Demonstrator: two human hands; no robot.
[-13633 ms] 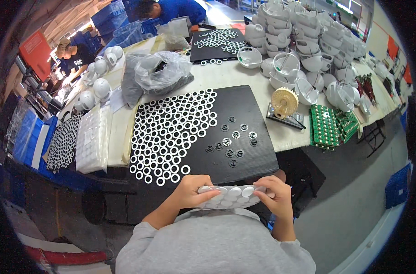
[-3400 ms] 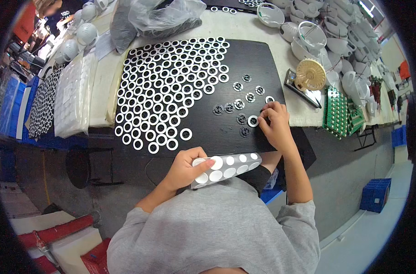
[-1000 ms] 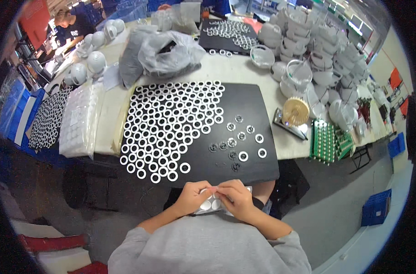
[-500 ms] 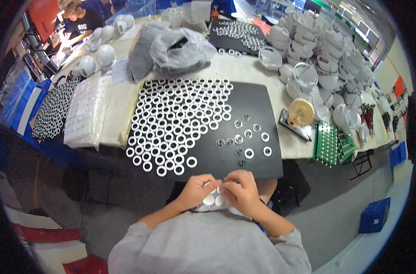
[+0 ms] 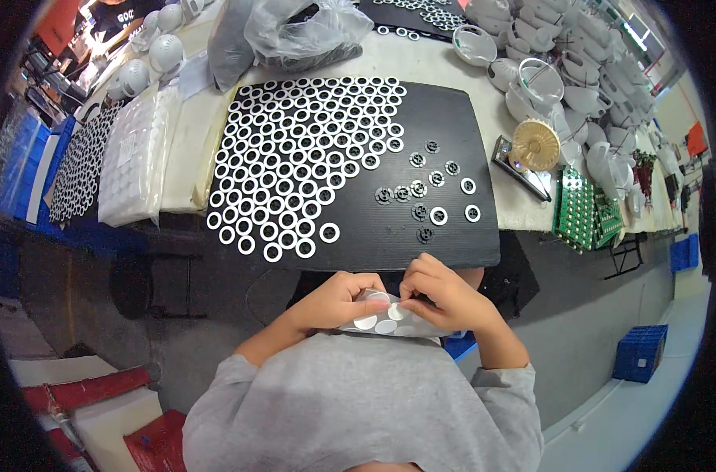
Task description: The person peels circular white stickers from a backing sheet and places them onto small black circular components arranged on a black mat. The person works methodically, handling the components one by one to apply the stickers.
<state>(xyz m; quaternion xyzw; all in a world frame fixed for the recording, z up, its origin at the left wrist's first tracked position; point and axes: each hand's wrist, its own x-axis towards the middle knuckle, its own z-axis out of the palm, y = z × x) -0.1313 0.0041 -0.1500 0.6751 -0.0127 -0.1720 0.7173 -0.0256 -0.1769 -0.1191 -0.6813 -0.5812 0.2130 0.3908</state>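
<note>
Close to my body, a sheet of round white stickers (image 5: 385, 325) is held up below the front edge of a black board (image 5: 358, 236). My left hand (image 5: 338, 300) is closed on the sheet's left part, thumb on top. My right hand (image 5: 446, 297) pinches with thumb and fingertips at a round white sticker (image 5: 397, 311) by the sheet's upper edge; I cannot tell whether it has come loose. Many white rings with black centres (image 5: 295, 161) cover the board's left side. Several clear-and-black round parts (image 5: 418, 189) and a few white-ringed ones (image 5: 438, 215) lie to the right.
White plastic housings (image 5: 566, 75) are heaped at the back right. Nearer are a tan round disc (image 5: 536, 145) and green circuit boards (image 5: 576, 206). Plastic bags (image 5: 303, 35) lie behind the board, a wrapped white pack (image 5: 138, 161) to its left. Another person (image 5: 114, 20) is at the far left.
The view has tipped lower, so the table sits higher in the picture. My hands have moved slightly apart, and more of the sticker sheet shows between them.
</note>
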